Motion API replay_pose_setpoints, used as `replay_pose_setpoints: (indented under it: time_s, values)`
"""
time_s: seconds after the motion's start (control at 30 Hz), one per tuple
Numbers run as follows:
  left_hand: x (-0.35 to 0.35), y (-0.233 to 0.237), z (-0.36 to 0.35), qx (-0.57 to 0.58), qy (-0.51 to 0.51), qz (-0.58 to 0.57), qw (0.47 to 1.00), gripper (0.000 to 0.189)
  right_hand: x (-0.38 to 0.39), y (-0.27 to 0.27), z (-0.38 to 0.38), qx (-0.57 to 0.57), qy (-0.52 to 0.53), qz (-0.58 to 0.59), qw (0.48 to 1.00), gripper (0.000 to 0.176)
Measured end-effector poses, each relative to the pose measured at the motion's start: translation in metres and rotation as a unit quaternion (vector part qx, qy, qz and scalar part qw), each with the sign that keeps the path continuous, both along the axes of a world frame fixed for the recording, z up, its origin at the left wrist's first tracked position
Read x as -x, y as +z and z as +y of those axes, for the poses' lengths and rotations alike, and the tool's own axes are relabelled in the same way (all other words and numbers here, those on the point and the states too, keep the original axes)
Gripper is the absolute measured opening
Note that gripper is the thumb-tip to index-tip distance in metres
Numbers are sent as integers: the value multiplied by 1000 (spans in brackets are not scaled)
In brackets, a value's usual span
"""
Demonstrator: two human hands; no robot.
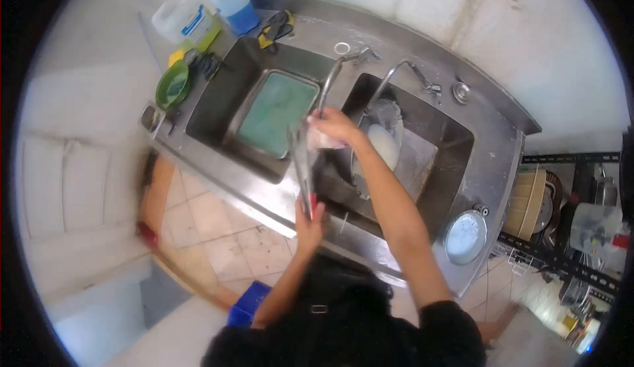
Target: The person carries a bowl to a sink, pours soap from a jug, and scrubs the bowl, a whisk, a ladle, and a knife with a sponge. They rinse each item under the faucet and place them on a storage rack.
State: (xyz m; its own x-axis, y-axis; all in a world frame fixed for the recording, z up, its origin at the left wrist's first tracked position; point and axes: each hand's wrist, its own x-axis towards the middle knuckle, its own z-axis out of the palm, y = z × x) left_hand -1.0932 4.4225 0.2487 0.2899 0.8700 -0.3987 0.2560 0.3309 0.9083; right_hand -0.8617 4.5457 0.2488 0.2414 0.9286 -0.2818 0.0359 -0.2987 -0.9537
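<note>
My left hand (309, 228) is closed around the lower end of metal tongs (300, 166), where a red part shows. The long arms of the tongs point up between the two sink basins and look blurred. Right at the tip of the left curved faucet (332, 80) is my right hand (337, 128), its fingers bent together beside the tongs. Something pale and smeared shows under those fingers; I cannot tell what it is. In the left basin sits a metal tray (236, 128) of greenish liquid. A clear, whitish container (386, 113) lies in the right basin under the second faucet (396, 70).
Jugs of cleaner (188, 20) and blue liquid (234, 10) stand at the back left, near yellow-black gloves (277, 30). A green bowl (173, 84) is at the left edge. A round pan of bluish liquid (465, 236) sits front right. Loaded shelving (561, 248) flanks the right.
</note>
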Motion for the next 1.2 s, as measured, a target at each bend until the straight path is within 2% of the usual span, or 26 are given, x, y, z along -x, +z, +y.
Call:
replay_pose_setpoints:
  time_s: [0.07, 0.13, 0.17, 0.23, 0.27, 0.3, 0.33, 0.37, 0.4, 0.43, 0.47, 0.5, 0.53, 0.6, 0.63, 0.7, 0.73, 0.8, 0.83, 0.9, 1.0, 1.07, 1.2]
  values:
    - [22, 5, -22, 124, 13, -12, 992, 47, -7, 9, -1, 89, 31, -123, 988, 41]
    - [44, 8, -37, 117, -69, 30, 990, 45, -33, 30, -17, 99, 26, -157, 982, 41]
    - [52, 12, -43, 129, -77, 27, 988, 45, -47, 41, -33, 109, 35, -185, 976, 41]
    - [63, 20, -58, 129, -265, 91, 951, 45, -74, 58, -69, 137, 42, -209, 967, 41]
    - [59, 13, -63, 135, -273, 86, 949, 45, -93, 68, -83, 132, 52, -257, 956, 40]
    - [54, 1, -67, -58, -369, 79, 924, 43, -109, 74, -94, 126, 59, -304, 942, 40]
    - [49, -11, -72, -249, -445, 65, 858, 42, -120, 69, -103, 133, 53, -306, 941, 40]
    - [28, -28, -75, -68, -467, 125, 873, 40, -129, 56, -113, 132, 42, -300, 944, 39]
    - [-9, -39, -71, 113, -471, 183, 855, 38, -135, 46, -120, 130, 32, -294, 947, 39]
    - [-57, -39, -56, 256, -486, 114, 828, 36, -133, 43, -124, 126, 21, -293, 947, 39]
    - [-98, -61, -49, 318, -470, 82, 819, 36, -130, 44, -124, 125, 17, -296, 947, 39]
    - [-133, -126, -51, 443, -387, -25, 808, 37, -124, 44, -122, 136, 23, -294, 946, 39]
    - [-168, -174, -52, 585, -219, -205, 754, 32, -118, 43, -121, 148, 29, -291, 945, 38]
    - [-220, -160, -28, 469, -291, -108, 827, 23, -115, 34, -117, 142, 31, -306, 941, 38]
    - [-236, -165, -21, 471, -290, -113, 825, 23, -117, 28, -117, 134, 27, -314, 940, 38]
    - [-244, -172, -10, 510, -213, -209, 807, 17, -117, 25, -115, 128, 32, -317, 939, 38]
    - [-241, -177, -7, 511, -208, -208, 808, 17, -119, 23, -114, 135, 42, -314, 939, 38]
    - [-231, -160, 3, 609, -132, -203, 756, 24, -121, 23, -110, 142, 56, -306, 940, 38]
    - [-223, -157, 5, 611, -126, -200, 755, 24, -120, 22, -110, 152, 69, -318, 933, 36]
    - [-207, -156, 7, 652, -136, -203, 718, 26, -124, 19, -110, 163, 82, -328, 927, 34]
    - [-178, -130, -5, 668, -126, -174, 713, 27, -122, 16, -111, 151, 83, -301, 938, 33]
    - [-156, -100, -10, 648, -153, -178, 724, 29, -120, 20, -109, 158, 70, -294, 940, 35]
    - [-129, -87, -16, 591, -243, -172, 750, 36, -118, 15, -109, 148, 70, -317, 934, 36]
